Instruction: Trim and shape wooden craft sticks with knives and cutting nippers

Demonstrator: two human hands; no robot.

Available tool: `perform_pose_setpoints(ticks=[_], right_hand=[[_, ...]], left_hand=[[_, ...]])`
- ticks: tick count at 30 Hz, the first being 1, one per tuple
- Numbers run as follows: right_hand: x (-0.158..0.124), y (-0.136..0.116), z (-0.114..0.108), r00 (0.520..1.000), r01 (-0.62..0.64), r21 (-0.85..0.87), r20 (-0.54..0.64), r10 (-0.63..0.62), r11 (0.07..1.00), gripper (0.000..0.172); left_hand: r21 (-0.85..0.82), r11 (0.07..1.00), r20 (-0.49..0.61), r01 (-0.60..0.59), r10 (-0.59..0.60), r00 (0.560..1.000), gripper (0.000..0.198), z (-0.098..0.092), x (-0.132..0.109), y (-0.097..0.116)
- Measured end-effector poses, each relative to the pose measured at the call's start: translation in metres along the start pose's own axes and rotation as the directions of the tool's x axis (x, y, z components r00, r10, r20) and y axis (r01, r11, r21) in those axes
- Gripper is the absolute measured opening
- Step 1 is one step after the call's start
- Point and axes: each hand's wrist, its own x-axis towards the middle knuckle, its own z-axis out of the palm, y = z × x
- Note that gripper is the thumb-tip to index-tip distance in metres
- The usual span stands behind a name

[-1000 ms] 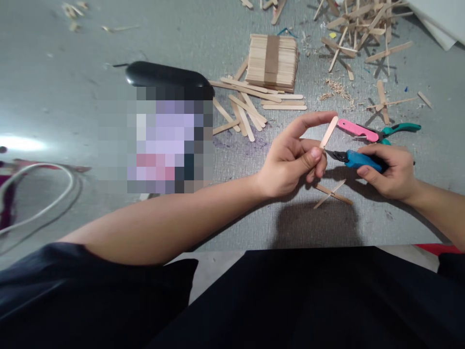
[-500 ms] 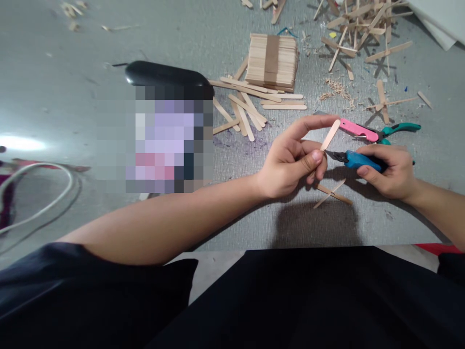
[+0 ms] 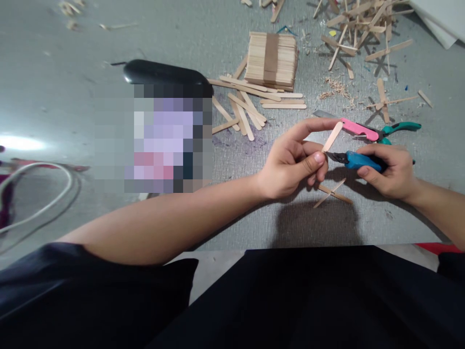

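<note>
Between thumb and fingers, my left hand [image 3: 294, 162] pinches a wooden craft stick [image 3: 333, 135], tilted with its rounded end up and to the right. My right hand [image 3: 394, 172] is wrapped round a blue utility knife [image 3: 363, 161]. The dark blade meets the stick's edge just beside my left thumb. Below the hands, two crossed craft sticks [image 3: 332, 193] lie on the table. Behind them rest a pink-handled folding blade tool [image 3: 359, 129] and green-handled pliers [image 3: 403, 127], partly hidden by my right hand.
A banded bundle of craft sticks [image 3: 286, 60] stands at the back, loose sticks [image 3: 247, 109] before it. Joined crossed sticks [image 3: 366, 24] pile at the back right, near wood shavings [image 3: 336, 88]. Left are a black case [image 3: 167, 77], a blurred-out patch and a white cable [image 3: 69, 174].
Both hands keep nearly the same pose. The stick and my left fingers have shifted very slightly to the right and down, and more of the pink tool's blade shows.
</note>
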Motion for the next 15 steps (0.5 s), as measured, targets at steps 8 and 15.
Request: perform_pose_setpoints(ticks=[8,15], right_hand=[[0.0012,-0.0023,-0.0017,0.999,-0.043,0.018,0.032,0.042,0.999,0.023],[0.0013,-0.0002,0.0011,1.0,-0.004,-0.006,0.028,0.004,1.0,0.031]], left_hand=[[0.004,1.0,0.03,0.002,-0.002,1.0,0.063,-0.0005,-0.0006,-0.0005],[0.019,1.0,0.041,0.017,-0.017,0.999,0.057,-0.001,-0.0001,-0.0008]])
